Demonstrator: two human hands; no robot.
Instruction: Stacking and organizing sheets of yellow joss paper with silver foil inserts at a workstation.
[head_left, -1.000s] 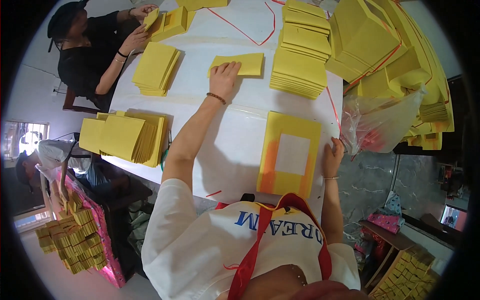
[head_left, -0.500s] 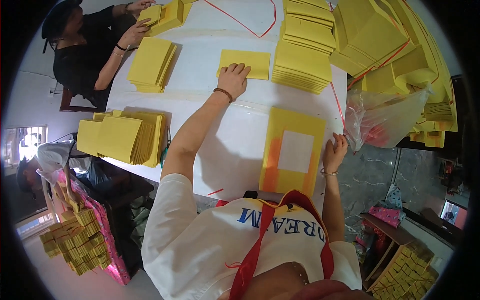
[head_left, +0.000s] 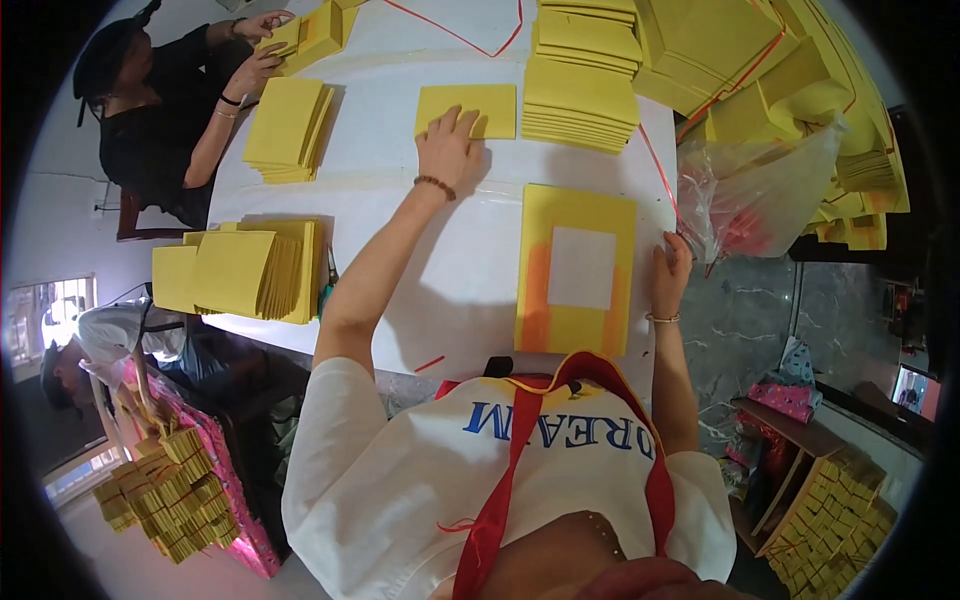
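My left hand (head_left: 448,155) lies on the near left part of a flat yellow paper piece (head_left: 496,108) at the middle of the table, its fingers spread and pressing down. My right hand (head_left: 671,272) rests at the table's right edge with its fingers loosely extended, and nothing shows in it. Between my right hand and the table's middle lies a larger yellow sheet (head_left: 623,220) with orange-stained sides and a white rectangle (head_left: 582,267) on it. Just right of the piece under my left hand stands a long stack of yellow paper pieces (head_left: 580,100).
More yellow stacks sit at the left (head_left: 285,125) and near left (head_left: 235,268). A co-worker's hands (head_left: 258,70) handle yellow pieces at the far left. A clear plastic bag (head_left: 755,195) hangs by the right edge, beside yellow bundles (head_left: 720,50). Red string (head_left: 655,165) lies near the stack.
The whole view has shifted slightly, so the table sits higher in it. My left hand's fingers have spread a little on the yellow piece. My right hand stays at the edge.
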